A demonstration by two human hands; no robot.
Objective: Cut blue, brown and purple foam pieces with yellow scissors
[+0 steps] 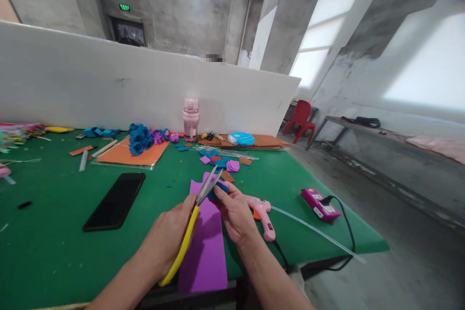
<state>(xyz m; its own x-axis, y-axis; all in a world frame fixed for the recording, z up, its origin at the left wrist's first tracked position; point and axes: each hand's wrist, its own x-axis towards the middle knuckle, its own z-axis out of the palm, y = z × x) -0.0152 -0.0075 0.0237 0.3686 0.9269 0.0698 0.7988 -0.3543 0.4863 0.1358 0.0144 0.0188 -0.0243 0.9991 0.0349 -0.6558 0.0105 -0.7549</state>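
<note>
My left hand [167, 235] is closed around a pair of scissors [186, 242] with yellow handles, its blades apart and pointing away from me. Between the fingers of my right hand [237, 214] is a small dark blue piece of craft sheet [220, 187], right beside the blade tips. Fingers cover part of that piece. Below both hands lies a purple sheet [207, 256], reaching to the table's front edge. Just right of my right hand rests a pink glue gun [268, 225] with a clear glue stick [316, 230] sticking out of its back.
Cut blue, purple and brown pieces [220, 162] lie beyond my hands. A black phone [115, 201] is at the left. Blue paper-like flowers [140, 139] sit on an orange sheet [119, 155]. A pink bottle [191, 120] stands by the white partition [145, 82]. At right is a magenta power box [319, 205].
</note>
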